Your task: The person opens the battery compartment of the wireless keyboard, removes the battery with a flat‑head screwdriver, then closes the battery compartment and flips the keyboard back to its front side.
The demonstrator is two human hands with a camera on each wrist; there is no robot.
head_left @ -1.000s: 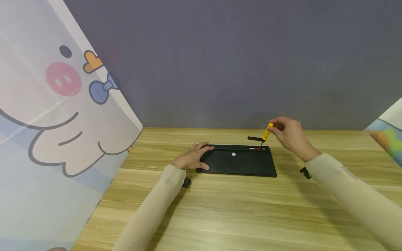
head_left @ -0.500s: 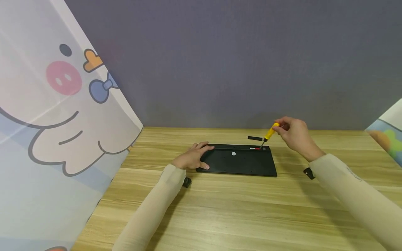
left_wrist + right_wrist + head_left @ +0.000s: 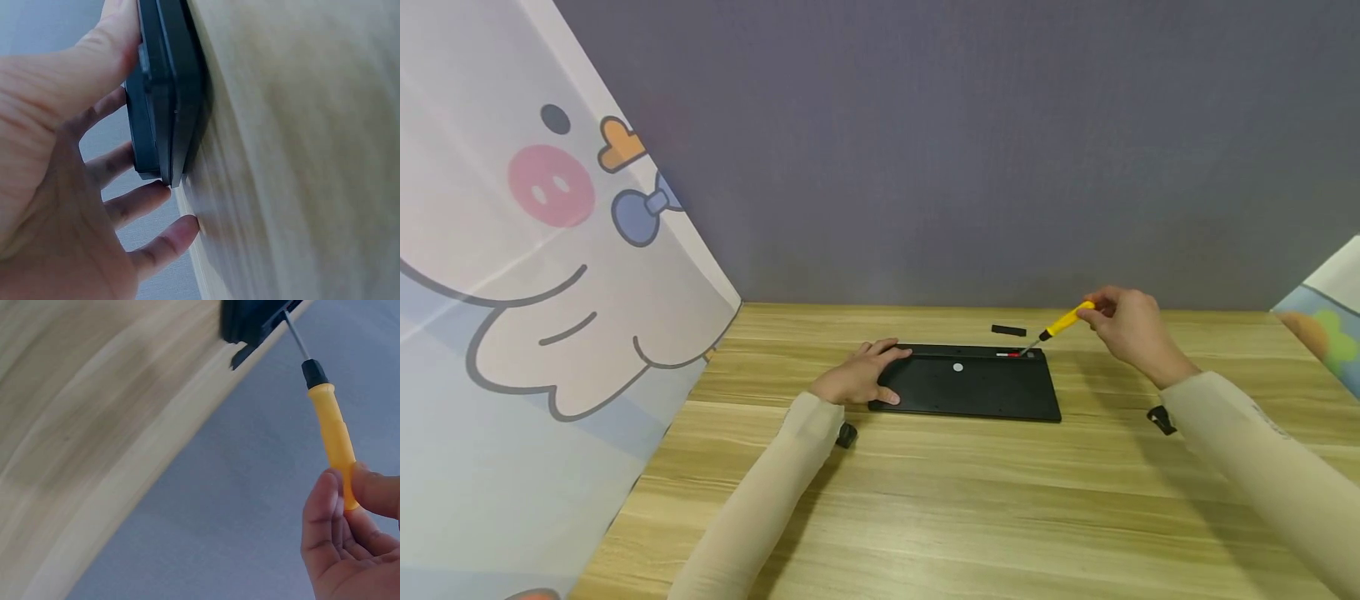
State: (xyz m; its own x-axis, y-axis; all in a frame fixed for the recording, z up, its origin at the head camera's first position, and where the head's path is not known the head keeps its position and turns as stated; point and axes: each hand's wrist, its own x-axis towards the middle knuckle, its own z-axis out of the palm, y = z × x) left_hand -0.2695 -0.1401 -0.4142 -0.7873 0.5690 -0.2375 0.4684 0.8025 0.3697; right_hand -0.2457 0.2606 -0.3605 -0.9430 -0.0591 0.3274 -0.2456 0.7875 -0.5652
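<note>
A black keyboard (image 3: 970, 392) lies underside up on the table, with a small round white sticker on it. In a slot along its far edge, near the right end, sits a red and white battery (image 3: 1009, 355). My left hand (image 3: 861, 377) rests on the keyboard's left end, thumb and fingers spread, as the left wrist view also shows. Between thumb and fingertips, my right hand (image 3: 1133, 329) pinches the yellow handle end of a screwdriver (image 3: 1067, 319). The screwdriver leans low to the right, its tip at the battery's right end. Whether the tip touches the battery is too small to tell.
A narrow black battery cover (image 3: 1008, 331) lies on the table behind the keyboard's right part. The wooden table (image 3: 970, 500) meets a grey partition (image 3: 955, 167) at the back. A wall panel with cartoon figures (image 3: 550, 187) stands at the left.
My right hand has moved right and slightly down, tipping the screwdriver from steep to a low slant while its tip stays at the battery slot. The left hand and keyboard have not moved.
</note>
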